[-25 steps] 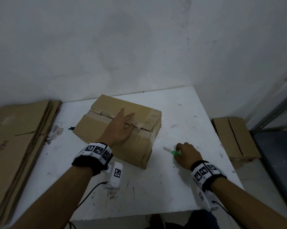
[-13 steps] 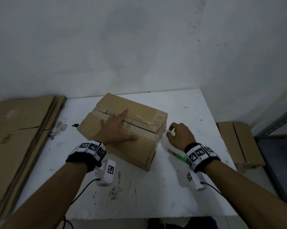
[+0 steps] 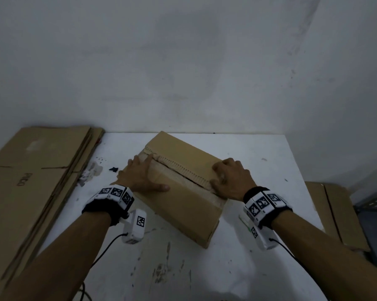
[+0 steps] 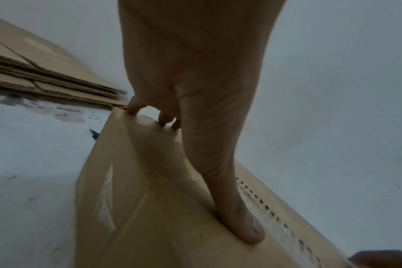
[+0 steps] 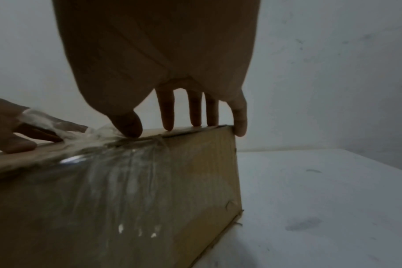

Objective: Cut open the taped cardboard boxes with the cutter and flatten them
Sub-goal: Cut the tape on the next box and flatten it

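Observation:
A brown cardboard box [image 3: 183,205] lies at an angle mid-table, its top seam slit open along its length. My left hand [image 3: 152,172] presses flat on the near flap at the left end, thumb [image 4: 241,226] lying along the seam. At the box's right end my right hand [image 3: 222,174] sets its fingertips [image 5: 195,119] on the far flap, thumb tip on the crumpled clear tape [image 5: 99,137] at the seam. The green cutter [image 3: 246,222] lies loose on the table beside my right wrist, partly hidden by the wristband.
A stack of flattened cardboard [image 3: 31,181] fills the table's left side. Another folded box [image 3: 335,213] lies on the floor past the right edge of the white table [image 3: 259,153]. A small black scrap [image 3: 113,169] sits left of the box. A wall stands close behind.
My right hand let go of the cutter, left it on the table and moved up onto the box's right end. My left hand slid toward the flap's left end.

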The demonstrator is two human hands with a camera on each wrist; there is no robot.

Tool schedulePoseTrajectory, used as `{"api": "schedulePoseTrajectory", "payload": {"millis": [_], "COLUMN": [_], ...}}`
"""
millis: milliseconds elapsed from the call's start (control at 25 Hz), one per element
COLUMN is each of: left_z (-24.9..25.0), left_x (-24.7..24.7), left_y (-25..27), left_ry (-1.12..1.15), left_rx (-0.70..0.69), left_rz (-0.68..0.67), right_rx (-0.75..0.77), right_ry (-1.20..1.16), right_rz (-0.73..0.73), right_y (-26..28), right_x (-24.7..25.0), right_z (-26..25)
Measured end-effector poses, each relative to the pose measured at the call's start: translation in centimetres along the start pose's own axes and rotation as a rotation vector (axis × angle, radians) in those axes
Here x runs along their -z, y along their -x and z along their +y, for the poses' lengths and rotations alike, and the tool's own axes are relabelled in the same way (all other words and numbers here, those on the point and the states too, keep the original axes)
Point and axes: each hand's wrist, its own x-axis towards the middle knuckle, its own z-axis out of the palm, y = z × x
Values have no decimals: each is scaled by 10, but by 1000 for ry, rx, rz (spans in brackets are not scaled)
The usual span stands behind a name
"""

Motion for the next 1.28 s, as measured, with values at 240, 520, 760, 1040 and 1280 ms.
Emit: {"api": "schedulePoseTrajectory", "payload": {"millis": [240, 520, 760, 1040, 1280], "left_z": [-7, -11, -6, 24, 41], "left_x": [17, 24, -11, -29, -26], "left_y": [-12, -26, -12, 11, 31], "left_ry": [-80, 268, 138, 245, 463], "left_rx": [-20, -83, -12, 179, 206], "left_rz": [-65, 108, 186, 170, 232], "right_rx": [-7, -158, -234, -225, -195], "right_ry": [178, 168, 173, 234, -223], "right_rz": [-73, -165, -222, -239, -114], "right_y": [7, 4, -3, -11, 11], "right_x": [2, -3, -11, -13, 16], "right_z": [-27, -50, -61, -69, -52]}}
